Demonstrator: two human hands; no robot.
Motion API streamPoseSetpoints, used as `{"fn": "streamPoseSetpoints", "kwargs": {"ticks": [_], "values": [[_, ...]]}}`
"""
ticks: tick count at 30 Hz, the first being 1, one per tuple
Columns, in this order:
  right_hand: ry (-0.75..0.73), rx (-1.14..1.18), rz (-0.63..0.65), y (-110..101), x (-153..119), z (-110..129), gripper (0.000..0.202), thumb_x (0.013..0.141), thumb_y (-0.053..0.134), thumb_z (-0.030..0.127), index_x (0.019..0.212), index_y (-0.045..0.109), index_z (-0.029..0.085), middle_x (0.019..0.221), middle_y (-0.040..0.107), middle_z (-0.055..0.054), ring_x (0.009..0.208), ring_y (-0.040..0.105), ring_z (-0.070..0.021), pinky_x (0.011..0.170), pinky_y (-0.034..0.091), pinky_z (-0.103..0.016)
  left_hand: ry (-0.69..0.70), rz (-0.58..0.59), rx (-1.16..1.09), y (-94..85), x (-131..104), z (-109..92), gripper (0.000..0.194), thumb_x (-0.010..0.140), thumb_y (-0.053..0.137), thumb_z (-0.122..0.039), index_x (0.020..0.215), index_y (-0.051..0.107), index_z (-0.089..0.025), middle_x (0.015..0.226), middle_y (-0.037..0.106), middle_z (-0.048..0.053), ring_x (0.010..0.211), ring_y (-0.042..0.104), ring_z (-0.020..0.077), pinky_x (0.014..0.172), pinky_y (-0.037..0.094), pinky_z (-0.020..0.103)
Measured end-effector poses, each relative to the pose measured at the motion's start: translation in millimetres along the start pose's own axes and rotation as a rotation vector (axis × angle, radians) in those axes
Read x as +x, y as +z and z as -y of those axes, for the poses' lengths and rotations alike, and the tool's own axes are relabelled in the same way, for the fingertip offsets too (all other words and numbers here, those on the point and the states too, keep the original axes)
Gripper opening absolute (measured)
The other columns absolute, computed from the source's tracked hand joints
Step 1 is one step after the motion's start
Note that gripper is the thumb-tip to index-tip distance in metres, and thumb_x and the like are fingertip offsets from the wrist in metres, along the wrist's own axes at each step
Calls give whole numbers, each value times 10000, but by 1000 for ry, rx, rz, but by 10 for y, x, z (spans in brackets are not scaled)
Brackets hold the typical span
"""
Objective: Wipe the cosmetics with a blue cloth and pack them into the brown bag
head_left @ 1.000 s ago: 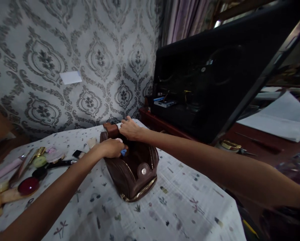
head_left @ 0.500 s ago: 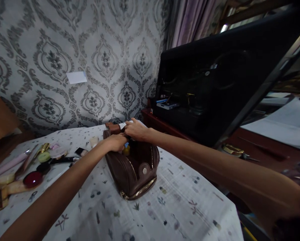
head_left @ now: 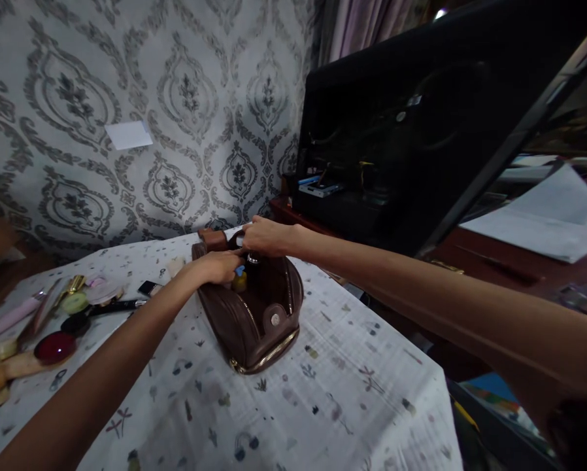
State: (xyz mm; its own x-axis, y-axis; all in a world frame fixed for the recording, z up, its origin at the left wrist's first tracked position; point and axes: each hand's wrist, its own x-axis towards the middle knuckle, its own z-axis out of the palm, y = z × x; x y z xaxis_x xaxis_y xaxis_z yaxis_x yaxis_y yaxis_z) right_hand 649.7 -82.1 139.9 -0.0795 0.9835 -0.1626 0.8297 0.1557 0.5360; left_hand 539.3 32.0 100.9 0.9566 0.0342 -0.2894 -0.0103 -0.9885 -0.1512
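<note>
A brown leather cosmetic bag point(head_left: 229, 327) stands unzipped on the patterned cloth point(head_left: 284, 418). At the far end of its opening, my left hand point(head_left: 219, 267) reaches over the left rim with its fingers pressed together, tips partly hidden. My right hand point(head_left: 268, 237) is closed at the same far end, fingertips close to the left ones. What either hand grips is hidden. A shiny metallic piece point(head_left: 253, 258) shows just under the right hand. Inside the bag, a small yellow item with a blue top point(head_left: 239, 281) lies below my left fingers.
Cosmetics lie to the left: a dark red round compact point(head_left: 55, 348), a green-lidded jar point(head_left: 74, 302), a black brush handle point(head_left: 117, 306) and several others. A large black television point(head_left: 396, 144) stands behind on the right. Papers point(head_left: 538, 216) lie on the dark red furniture beyond my right arm.
The view has shifted, so the scene sits slightly further left and higher. Both hands stay at the bag's far end; the metallic piece under the right hand now shows more clearly.
</note>
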Motion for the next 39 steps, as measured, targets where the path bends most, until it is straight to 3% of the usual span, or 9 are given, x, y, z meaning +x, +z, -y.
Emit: {"fn": "streamPoseSetpoints", "kwargs": {"ticks": [8, 16, 25, 33, 39], "values": [[-18, 39, 97, -92, 126, -70, 148, 883, 609, 137, 975, 721, 110, 990, 741, -118, 996, 676, -248, 770, 427, -334, -8, 21, 14, 19, 14, -7, 417, 889, 451, -111, 1276, 590, -182, 1576, 400, 93, 1313, 548, 265, 1013, 489, 328], [-19, -2, 59, -90, 78, 19, 159, 885, 599, 105, 1009, 699, 104, 1035, 733, -136, 1033, 665, -237, 809, 426, -329, -2, 5, 13, 10, -54, -37, 416, 884, 444, -96, 1264, 593, -173, 1580, 391, 93, 1341, 520, 258, 1057, 465, 331], [-4, 73, 37, -85, 64, -9, 141, 904, 567, 103, 921, 707, 110, 1008, 739, -131, 998, 671, -235, 769, 411, -324, 4, -31, 18, 17, -73, -50, 416, 872, 458, -94, 1245, 610, -201, 1570, 409, 82, 1302, 560, 263, 1029, 488, 336], [-35, 70, 17, 22, 52, -47, 177, 881, 586, 103, 1007, 711, 99, 1027, 727, -136, 1030, 651, -244, 762, 427, -315, 11, -55, 17, 59, -52, -7, 416, 843, 482, -103, 1217, 620, -223, 1583, 390, 58, 1246, 601, 265, 988, 520, 343], [-86, 234, -42, 107, 26, -147, 270, 830, 659, 145, 1097, 698, 128, 1024, 724, -110, 938, 649, -211, 738, 426, -287, 1, -68, 9, 51, -29, 4, 442, 827, 509, -87, 1233, 615, -225, 1540, 456, 77, 1264, 591, 253, 996, 508, 324]]}}
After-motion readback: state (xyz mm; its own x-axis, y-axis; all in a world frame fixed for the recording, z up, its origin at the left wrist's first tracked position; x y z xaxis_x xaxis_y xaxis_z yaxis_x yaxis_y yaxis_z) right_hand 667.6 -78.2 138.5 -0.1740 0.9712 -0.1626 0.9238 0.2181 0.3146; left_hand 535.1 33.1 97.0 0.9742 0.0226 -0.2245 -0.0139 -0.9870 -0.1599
